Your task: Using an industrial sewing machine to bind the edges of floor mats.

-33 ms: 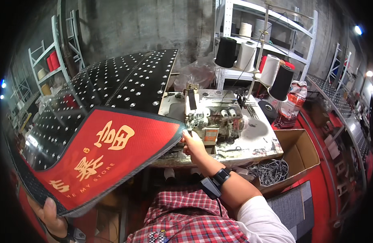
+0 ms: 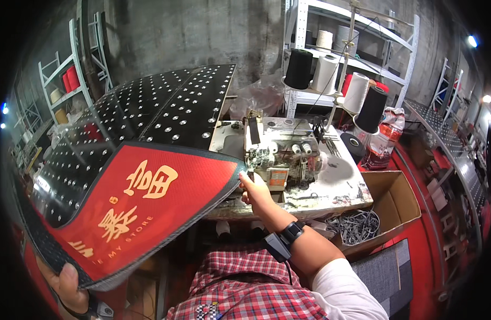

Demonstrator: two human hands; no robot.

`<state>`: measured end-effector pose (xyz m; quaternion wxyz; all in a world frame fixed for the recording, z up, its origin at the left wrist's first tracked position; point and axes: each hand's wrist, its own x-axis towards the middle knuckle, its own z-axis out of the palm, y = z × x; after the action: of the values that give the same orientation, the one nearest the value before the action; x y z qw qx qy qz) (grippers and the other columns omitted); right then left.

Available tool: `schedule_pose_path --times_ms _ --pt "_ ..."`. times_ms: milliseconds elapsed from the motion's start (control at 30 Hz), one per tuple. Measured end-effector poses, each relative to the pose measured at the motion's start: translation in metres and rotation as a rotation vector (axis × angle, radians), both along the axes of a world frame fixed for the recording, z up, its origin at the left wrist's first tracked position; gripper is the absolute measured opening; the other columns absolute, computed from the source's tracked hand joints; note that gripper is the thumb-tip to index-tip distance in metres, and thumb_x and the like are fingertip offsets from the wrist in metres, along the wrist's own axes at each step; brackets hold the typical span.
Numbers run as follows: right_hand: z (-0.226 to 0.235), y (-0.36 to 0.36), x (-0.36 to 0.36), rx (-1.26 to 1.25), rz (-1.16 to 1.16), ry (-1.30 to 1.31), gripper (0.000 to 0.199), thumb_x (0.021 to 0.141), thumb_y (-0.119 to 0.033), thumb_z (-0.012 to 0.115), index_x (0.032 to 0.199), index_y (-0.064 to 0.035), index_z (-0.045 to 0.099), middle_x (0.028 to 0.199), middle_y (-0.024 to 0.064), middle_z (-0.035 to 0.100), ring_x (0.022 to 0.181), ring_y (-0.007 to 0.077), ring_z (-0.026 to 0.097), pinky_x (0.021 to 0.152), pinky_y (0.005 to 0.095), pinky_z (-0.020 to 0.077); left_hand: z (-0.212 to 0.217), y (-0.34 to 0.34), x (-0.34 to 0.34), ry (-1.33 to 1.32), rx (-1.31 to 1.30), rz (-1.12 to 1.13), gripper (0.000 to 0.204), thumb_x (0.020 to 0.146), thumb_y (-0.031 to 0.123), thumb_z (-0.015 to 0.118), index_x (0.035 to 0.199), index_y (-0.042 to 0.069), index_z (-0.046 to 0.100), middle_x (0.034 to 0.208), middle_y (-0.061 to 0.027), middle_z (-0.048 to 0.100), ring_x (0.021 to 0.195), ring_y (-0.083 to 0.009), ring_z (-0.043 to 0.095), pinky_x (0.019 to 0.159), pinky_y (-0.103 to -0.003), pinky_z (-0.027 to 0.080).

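A red floor mat (image 2: 173,216) with yellow lettering and a dark border stretches between my two hands, its near edge lifted and its left part curving upward. My left hand (image 2: 69,285) grips the near left corner, thumb on top. At the mat's right corner, my right hand (image 2: 256,191) pinches the border between thumb and fingers. That corner lies against the needle area of an overlock sewing machine (image 2: 288,152), just beyond my right hand. The undersides of the mat and the fingers beneath it are hidden.
A black table with shiny round studs (image 2: 184,109) extends behind the mat. Thread cones (image 2: 325,74) stand beyond the sewing machine. A cardboard box (image 2: 397,200) at right holds grey trimmings (image 2: 357,226). A red and white sack (image 2: 387,138) stands behind it.
The mat's near left corner and my left hand have shifted very slightly. My right hand stays in place by the machine.
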<state>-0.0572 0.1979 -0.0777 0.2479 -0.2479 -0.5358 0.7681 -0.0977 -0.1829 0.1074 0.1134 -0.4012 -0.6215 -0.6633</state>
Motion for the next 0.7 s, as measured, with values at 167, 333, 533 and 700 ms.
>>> schedule_pose_path --times_ms 167,333,533,700 --pt "0.000 -0.022 -0.011 0.083 0.158 -0.109 0.016 0.072 -0.014 0.053 0.085 -0.0077 0.046 0.068 0.0000 0.046 0.053 0.0089 0.043 0.045 0.0221 0.0382 0.032 0.020 0.050 -0.326 -0.182 -0.226 0.082 0.065 0.017 0.054 0.131 -0.003 0.009 0.124 -0.0173 0.037 0.111 -0.0224 0.041 0.096 -0.034 0.030" --pt "-0.042 -0.008 -0.016 0.190 -0.107 -0.053 0.013 0.070 -0.010 0.051 0.080 -0.0042 0.045 0.067 0.0002 0.044 0.060 0.0111 0.042 0.056 0.0254 0.0371 0.024 0.048 0.010 0.176 -0.497 -0.236 0.041 0.075 0.029 0.051 0.099 -0.004 0.056 0.128 -0.0225 0.032 0.115 -0.0282 0.038 0.097 -0.039 0.025" --pt "-0.040 -0.018 -0.006 0.064 -0.171 -0.037 0.014 0.070 -0.008 0.050 0.081 -0.0050 0.043 0.069 0.0014 0.043 0.063 0.0112 0.041 0.057 0.0249 0.0355 0.001 -0.018 -0.040 0.145 -0.641 0.155 0.035 0.081 0.037 0.048 0.075 0.004 0.056 0.125 -0.0183 0.039 0.116 -0.0303 0.035 0.096 -0.038 0.022" --pt "-0.050 -0.018 -0.010 0.125 -0.219 0.010 0.014 0.068 -0.005 0.050 0.082 -0.0048 0.046 0.069 0.0008 0.043 0.062 0.0095 0.040 0.055 0.0232 0.0343 -0.087 -0.231 -0.117 0.322 -0.569 1.206 0.022 0.084 0.018 0.044 0.096 0.000 0.051 0.125 -0.0148 0.040 0.115 -0.0286 0.035 0.098 -0.037 0.023"
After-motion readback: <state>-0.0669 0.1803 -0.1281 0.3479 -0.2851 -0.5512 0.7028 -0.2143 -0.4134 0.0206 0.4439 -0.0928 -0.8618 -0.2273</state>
